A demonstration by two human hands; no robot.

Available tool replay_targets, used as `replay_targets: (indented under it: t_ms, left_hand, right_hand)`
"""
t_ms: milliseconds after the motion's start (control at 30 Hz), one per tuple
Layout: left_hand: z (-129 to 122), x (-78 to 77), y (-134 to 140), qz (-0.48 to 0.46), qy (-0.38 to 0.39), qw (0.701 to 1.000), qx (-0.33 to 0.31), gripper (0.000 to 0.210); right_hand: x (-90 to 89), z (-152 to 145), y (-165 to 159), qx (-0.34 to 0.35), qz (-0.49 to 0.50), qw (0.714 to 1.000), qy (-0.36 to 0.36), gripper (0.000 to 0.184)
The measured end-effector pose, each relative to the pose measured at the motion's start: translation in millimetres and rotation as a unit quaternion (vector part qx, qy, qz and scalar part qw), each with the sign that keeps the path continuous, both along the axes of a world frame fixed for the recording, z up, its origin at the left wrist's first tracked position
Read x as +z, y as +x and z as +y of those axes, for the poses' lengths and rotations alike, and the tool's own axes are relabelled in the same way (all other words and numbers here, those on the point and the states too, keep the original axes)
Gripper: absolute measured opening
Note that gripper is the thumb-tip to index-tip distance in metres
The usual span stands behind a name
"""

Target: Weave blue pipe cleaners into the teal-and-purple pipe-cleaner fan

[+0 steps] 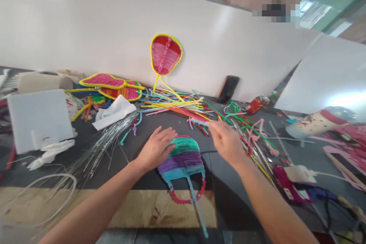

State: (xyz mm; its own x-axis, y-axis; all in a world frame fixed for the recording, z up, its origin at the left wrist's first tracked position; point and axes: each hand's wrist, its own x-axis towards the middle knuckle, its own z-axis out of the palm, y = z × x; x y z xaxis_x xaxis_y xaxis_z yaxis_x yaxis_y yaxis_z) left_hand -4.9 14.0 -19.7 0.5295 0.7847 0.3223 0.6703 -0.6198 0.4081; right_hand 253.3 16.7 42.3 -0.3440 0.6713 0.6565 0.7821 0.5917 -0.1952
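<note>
Fingers of your left hand (156,148) lie flat on the woven piece (183,157); your right hand (225,141) pinches toward pipe cleaners (174,105) at twelve o'clock, its hold unclear.

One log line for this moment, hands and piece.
left hand: flat on woven piece | right hand: pinching pipe cleaner | table: loose pipe cleaners

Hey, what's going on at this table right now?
A person is working with pipe cleaners at a cluttered dark table. The left hand rests flat on a teal, purple and blue woven piece. The right hand reaches toward the loose pile of coloured pipe cleaners, fingers pinched near one. A red and pink finished piece leans against the white board behind.
</note>
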Motion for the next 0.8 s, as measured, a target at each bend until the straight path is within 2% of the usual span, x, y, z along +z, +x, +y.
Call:
replay_targets:
  t_ms: [67, 133, 233, 333, 433, 567, 667, 733, 800]
  left_hand:
    - [-10, 6.0, 7, 0.031, 0.022, 0.999, -0.035, 0.036]
    - [-18, 7.9, 15, 0.073, 0.028, 0.994, -0.071, 0.038]
    - [-23, 3.4, 21, 0.145, 0.01, 0.985, -0.096, 0.051]
    - [-20, -2.0, 22, 0.188, -0.002, 0.977, -0.096, 0.057]
    - [-13, -0.6, 22, 0.203, 0.012, 0.976, -0.08, 0.056]
    - [4, 16.1, 21, 0.228, 0.055, 0.971, -0.057, 0.04]
    - [16, 35.8, 16, 0.221, 0.107, 0.969, 0.007, 0.037]
    - [15, 45.1, 13, 0.19, 0.131, 0.971, 0.062, 0.039]
    - [3, 46.2, 12, 0.176, 0.127, 0.973, 0.079, 0.04]
  right_hand:
    - [-31.4, -10, 1, -0.022, -0.052, 0.998, -0.029, 0.024]
    - [-54.8, -15, -2, -0.039, -0.091, 0.994, -0.04, 0.028]
    - [-66.0, -16, -4, -0.031, -0.109, 0.993, -0.042, 0.03]
    - [-58.1, -14, 1, -0.039, -0.089, 0.995, -0.013, 0.03]
    - [-47.3, -15, 9, -0.046, -0.077, 0.996, 0.03, 0.025]
    - [-36.1, -22, 17, -0.039, -0.056, 0.995, 0.068, 0.019]
    - [-27.4, -28, 20, -0.045, -0.034, 0.994, 0.091, 0.018]
    - [-21.0, -30, 23, -0.064, -0.016, 0.989, 0.135, 0.02]
    - [-14.7, -33, 29, -0.091, -0.005, 0.978, 0.186, 0.024]
